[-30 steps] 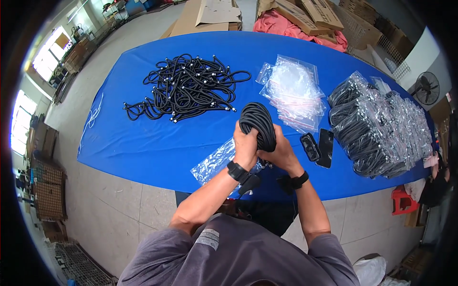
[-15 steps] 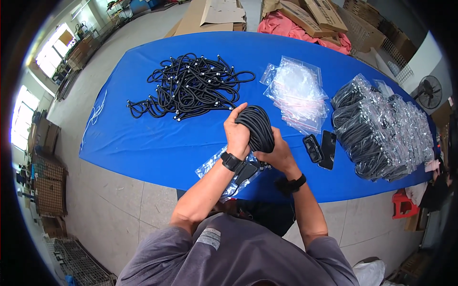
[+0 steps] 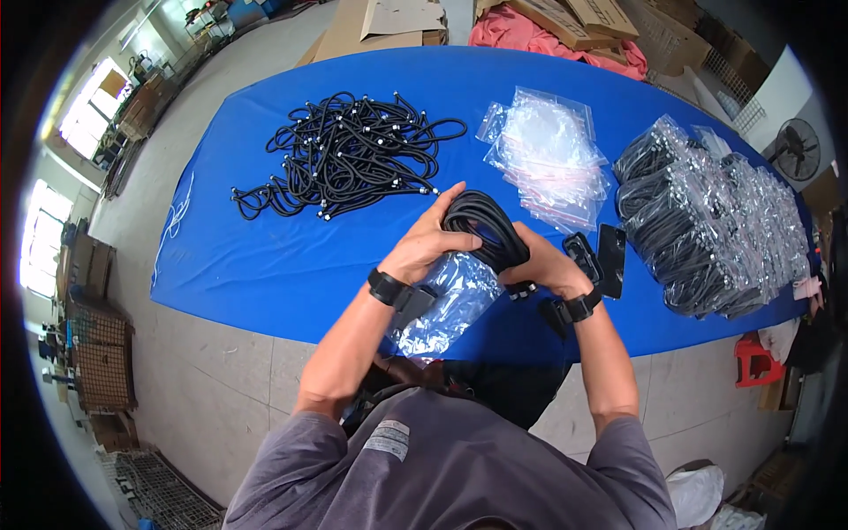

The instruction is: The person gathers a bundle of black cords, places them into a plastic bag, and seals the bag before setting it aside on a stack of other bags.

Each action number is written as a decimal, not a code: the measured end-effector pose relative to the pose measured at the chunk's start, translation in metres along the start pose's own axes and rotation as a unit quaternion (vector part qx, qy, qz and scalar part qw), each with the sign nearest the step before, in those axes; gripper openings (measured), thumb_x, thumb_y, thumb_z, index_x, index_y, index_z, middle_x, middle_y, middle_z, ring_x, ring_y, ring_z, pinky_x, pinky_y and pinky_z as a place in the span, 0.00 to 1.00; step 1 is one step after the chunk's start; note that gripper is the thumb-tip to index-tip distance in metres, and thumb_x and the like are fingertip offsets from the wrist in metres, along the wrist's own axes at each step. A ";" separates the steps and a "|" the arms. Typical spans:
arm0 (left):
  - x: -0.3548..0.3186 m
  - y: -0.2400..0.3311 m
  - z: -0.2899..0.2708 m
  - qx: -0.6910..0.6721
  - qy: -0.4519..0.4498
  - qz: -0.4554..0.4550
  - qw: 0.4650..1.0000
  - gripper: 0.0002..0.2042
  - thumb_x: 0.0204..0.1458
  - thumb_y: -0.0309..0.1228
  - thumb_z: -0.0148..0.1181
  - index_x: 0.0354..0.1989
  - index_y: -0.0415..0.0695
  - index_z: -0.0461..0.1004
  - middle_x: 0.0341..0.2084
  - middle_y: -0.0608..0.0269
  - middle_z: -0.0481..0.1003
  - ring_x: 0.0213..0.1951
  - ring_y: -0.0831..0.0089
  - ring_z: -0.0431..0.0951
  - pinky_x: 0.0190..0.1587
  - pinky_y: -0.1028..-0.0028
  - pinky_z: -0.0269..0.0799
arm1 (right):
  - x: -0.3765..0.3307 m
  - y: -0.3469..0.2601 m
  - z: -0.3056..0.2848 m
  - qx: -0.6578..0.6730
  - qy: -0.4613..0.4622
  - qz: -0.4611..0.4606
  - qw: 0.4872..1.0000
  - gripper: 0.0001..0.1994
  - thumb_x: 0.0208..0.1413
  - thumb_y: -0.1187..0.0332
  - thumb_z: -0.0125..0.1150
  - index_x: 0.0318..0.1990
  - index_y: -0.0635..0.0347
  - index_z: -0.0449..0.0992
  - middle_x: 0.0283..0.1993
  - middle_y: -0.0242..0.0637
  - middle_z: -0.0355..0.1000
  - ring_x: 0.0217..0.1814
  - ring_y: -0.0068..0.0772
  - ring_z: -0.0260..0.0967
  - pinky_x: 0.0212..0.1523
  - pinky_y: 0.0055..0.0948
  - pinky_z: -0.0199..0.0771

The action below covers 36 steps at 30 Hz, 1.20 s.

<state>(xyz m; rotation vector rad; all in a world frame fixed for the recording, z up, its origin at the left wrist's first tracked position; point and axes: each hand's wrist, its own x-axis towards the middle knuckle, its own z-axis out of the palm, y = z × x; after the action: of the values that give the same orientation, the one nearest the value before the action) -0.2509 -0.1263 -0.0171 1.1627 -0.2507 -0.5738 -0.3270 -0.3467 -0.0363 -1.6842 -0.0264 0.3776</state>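
A bundle of looped black elastic cords (image 3: 499, 228) is between my hands over the front part of the blue table. My left hand (image 3: 431, 244) grips its left side, thumb across the front and fingers behind. On the bundle's right side my right hand (image 3: 549, 265) is closed, with light-coloured cord ends showing beneath it. Below my left hand a clear plastic bag (image 3: 452, 305) lies at the table's near edge. Farther back on the left is a tangled pile of black cords (image 3: 353, 150) with metallic-looking ends.
Clear zip bags (image 3: 549, 159) lie stacked beyond my right hand. Bagged cord bundles (image 3: 707, 225) are heaped at the right of the blue-covered table (image 3: 247, 283). A phone (image 3: 611, 261) and a small black case (image 3: 582, 256) lie beside my right hand. Cardboard (image 3: 397, 22) stands behind.
My hands have moved slightly apart, and the bundle has shifted right and tilted. My left thumb now lies across its front. More of the clear bag below shows.
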 end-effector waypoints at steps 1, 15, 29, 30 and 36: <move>-0.001 0.003 0.000 0.021 0.001 -0.001 1.000 0.25 0.56 0.20 0.63 0.64 0.36 0.67 0.47 0.57 0.77 0.47 0.70 0.79 0.49 0.74 0.76 | 0.000 -0.002 -0.001 0.003 -0.001 0.002 1.000 0.35 0.41 0.73 0.77 0.59 0.64 0.66 0.46 0.35 0.74 0.43 0.27 0.72 0.45 0.28 0.74; 0.029 0.000 0.000 0.040 0.018 -0.018 0.999 0.12 0.54 0.32 0.72 0.40 0.38 0.79 0.29 0.65 0.80 0.26 0.83 0.77 0.24 0.82 0.74 | -0.006 -0.016 0.007 -0.040 -0.036 0.002 0.999 0.44 0.39 0.70 0.78 0.67 0.59 0.62 0.52 0.33 0.70 0.54 0.26 0.68 0.55 0.27 0.69; 0.000 -0.039 -0.021 0.132 0.031 -0.028 0.990 0.26 0.58 0.44 0.66 0.56 0.36 0.74 0.46 0.50 0.78 0.46 0.70 0.79 0.47 0.72 0.77 | -0.027 0.004 0.010 0.088 -0.030 0.048 0.995 0.50 0.40 0.78 0.74 0.74 0.56 0.55 0.66 0.35 0.66 0.67 0.29 0.64 0.66 0.29 0.63; -0.010 -0.044 -0.030 0.240 0.037 0.005 0.970 0.30 0.58 0.48 0.65 0.59 0.36 0.72 0.51 0.46 0.76 0.51 0.65 0.78 0.51 0.69 0.75 | -0.032 0.007 0.007 0.106 -0.016 0.037 0.994 0.49 0.40 0.78 0.72 0.74 0.56 0.55 0.66 0.35 0.66 0.67 0.29 0.64 0.67 0.28 0.62; -0.114 -0.062 -0.034 0.722 -0.077 0.108 0.679 0.41 0.55 0.60 0.60 0.69 0.41 0.63 0.68 0.37 0.60 0.69 0.45 0.62 0.68 0.49 0.60 | -0.055 0.018 -0.011 0.192 0.052 0.016 0.980 0.48 0.41 0.81 0.67 0.75 0.59 0.54 0.69 0.36 0.65 0.69 0.29 0.63 0.69 0.28 0.60</move>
<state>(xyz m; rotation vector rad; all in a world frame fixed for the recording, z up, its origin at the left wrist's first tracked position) -0.3484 -0.0543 -0.0754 2.5739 -1.1113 -0.1508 -0.3797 -0.3726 -0.0394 -1.3209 0.1426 0.2972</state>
